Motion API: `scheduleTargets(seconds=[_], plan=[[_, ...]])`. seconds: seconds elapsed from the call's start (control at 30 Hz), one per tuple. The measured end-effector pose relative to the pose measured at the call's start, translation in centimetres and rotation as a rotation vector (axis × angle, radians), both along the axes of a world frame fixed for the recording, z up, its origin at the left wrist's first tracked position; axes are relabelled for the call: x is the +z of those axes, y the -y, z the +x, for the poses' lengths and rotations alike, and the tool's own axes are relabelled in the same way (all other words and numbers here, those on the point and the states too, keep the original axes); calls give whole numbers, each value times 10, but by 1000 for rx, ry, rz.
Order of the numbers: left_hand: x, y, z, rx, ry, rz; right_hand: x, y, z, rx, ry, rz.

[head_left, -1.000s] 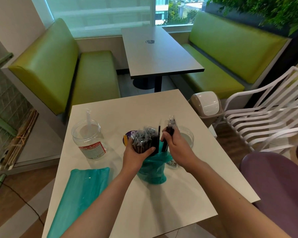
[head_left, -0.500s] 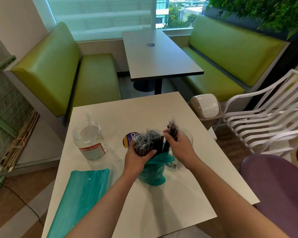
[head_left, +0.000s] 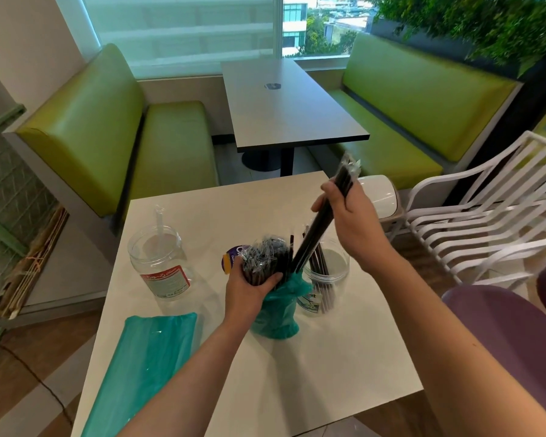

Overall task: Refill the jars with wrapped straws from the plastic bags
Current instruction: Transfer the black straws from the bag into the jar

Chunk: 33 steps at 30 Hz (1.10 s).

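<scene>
Clear plastic left jar (head_left: 160, 263) holds one pale straw (nearly empty). Your left hand (head_left: 252, 287) is clamped round the teal bag (head_left: 276, 313) of wrapped straws (head_left: 267, 258), steadying it. Your right hand (head_left: 349, 220) grips a pulled bunch (head_left: 325, 217) slanting up, above the right jar (head_left: 328, 272), which already holds several.

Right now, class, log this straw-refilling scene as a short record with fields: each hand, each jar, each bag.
left hand: grips bundle of wrapped dark straws in upright teal plastic bag
right hand: holds a few wrapped straws, raised
clear jar on right: some straws inside
red-labelled clear jar: one pale straw
flat teal bag: lying on white table
</scene>
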<state>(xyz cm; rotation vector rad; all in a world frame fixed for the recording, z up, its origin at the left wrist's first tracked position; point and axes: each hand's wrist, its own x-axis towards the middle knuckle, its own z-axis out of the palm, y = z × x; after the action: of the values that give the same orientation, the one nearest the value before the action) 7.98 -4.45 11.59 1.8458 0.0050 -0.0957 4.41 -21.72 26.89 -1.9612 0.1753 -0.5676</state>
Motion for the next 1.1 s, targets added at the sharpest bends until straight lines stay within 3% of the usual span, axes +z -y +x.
scheduleTargets(seconds=[0.17, 0.3, 0.57, 0.77, 1.1], plan=[[4, -1, 0, 22, -3, 9, 18, 13, 2, -121, 78, -24], [5, 0, 1, 27, -10, 12, 8, 21, 8, -169, 27, -138], [0, 0, 5, 29, -16, -15, -79, 25, 37, -108, -382, -171], [-2, 0, 7, 40, -29, -7, -115, 11, 41, -87, -601, -310], [-6, -7, 9, 31, -63, -39, -118, 1, 38, -220, -440, -156]])
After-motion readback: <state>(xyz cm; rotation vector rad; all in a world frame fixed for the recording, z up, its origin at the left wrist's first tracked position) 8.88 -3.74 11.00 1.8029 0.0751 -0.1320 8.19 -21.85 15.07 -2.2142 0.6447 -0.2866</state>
